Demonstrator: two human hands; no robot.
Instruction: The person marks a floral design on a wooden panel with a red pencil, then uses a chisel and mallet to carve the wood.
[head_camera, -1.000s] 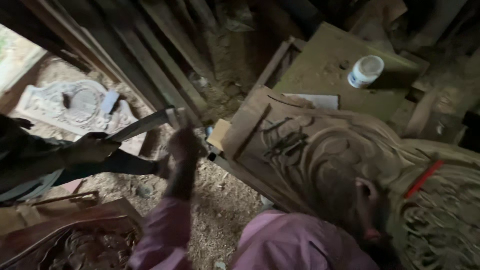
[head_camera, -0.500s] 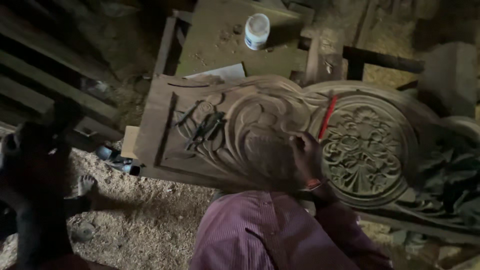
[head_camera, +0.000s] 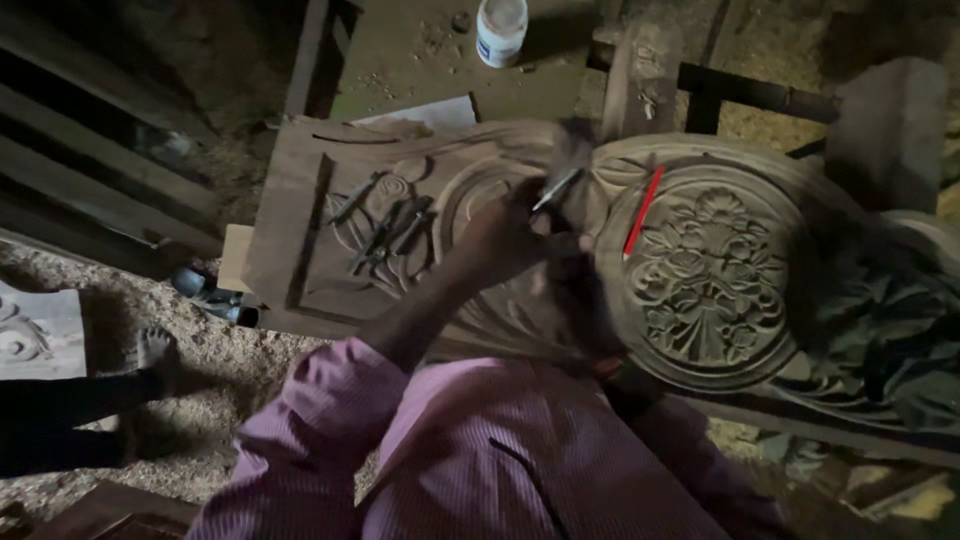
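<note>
A large carved wooden panel (head_camera: 330, 170) lies in front of me, with a round flower medallion (head_camera: 705, 275) on its right half. My left hand (head_camera: 505, 235) reaches out of a purple striped sleeve and grips a metal chisel (head_camera: 556, 187) at the panel's middle, just left of the medallion. My right hand (head_camera: 585, 295) sits below it in deep shadow on the carving; its grip is not readable. A red pencil (head_camera: 643, 212) lies on the medallion's left rim. Several loose chisels (head_camera: 390, 225) rest on the panel's left part.
A white plastic jar (head_camera: 500, 30) stands on a board behind the panel. Another person's bare foot (head_camera: 155, 350) rests on the sawdust floor at the left, near a pale carved piece (head_camera: 25, 330). A dark cloth (head_camera: 880, 330) covers the panel's right end. Planks lean at upper left.
The view has swung right and settled over the panel. My left arm, off to the left before, now lies across the carving with the chisel in hand.
</note>
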